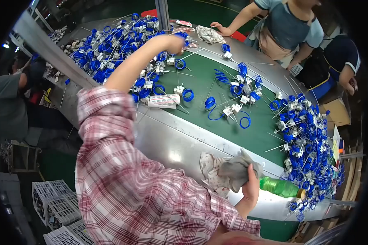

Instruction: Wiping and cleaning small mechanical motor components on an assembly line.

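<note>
The right hand's (252, 188) fingers grasp one grey cloth (234, 171) over the table (167, 136), overlapping one patterned cloth (209, 165). One green bottle (279, 187) is just beside. Near two heaps of blue-coiled components (310, 134), the left hand (176, 44) blurs; I can't tell its grip.

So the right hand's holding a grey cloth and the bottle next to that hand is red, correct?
Not quite: the bottle is green, not red, as the head view shows. The right hand is holding a grey cloth, with the bottle next to that hand.
</note>
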`<act>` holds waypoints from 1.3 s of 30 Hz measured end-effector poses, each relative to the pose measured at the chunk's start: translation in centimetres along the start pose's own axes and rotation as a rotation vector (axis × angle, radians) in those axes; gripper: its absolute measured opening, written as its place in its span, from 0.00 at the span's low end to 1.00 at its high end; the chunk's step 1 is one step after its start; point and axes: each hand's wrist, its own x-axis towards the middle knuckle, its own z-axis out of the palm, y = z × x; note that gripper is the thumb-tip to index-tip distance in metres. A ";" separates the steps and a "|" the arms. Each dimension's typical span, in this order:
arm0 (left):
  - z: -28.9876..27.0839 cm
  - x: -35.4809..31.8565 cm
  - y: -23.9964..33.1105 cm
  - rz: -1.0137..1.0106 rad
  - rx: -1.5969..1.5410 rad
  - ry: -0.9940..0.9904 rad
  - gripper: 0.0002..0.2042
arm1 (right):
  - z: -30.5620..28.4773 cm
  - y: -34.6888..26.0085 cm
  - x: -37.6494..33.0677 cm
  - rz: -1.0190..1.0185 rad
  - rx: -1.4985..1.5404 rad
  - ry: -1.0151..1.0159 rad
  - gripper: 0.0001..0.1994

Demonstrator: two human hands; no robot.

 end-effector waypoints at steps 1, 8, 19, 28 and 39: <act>-0.8 0.1 -0.2 0.001 0.002 0.023 0.15 | 0.5 -0.3 0.1 -0.033 -0.151 0.031 0.25; 13.0 -4.2 -1.1 0.152 -0.034 0.297 0.17 | 0.9 -0.9 -5.5 -0.030 -0.822 0.194 0.25; 17.1 -3.8 -1.8 0.013 0.233 0.454 0.25 | 2.8 -0.3 -7.6 -0.124 -1.483 0.696 0.30; 15.9 -3.9 -1.9 0.105 0.099 0.412 0.20 | 1.9 -1.2 -8.9 -0.151 -1.209 0.434 0.28; 13.7 -6.5 -3.5 0.300 -0.129 0.685 0.22 | 2.6 -0.8 -8.0 -0.311 -0.059 0.244 0.22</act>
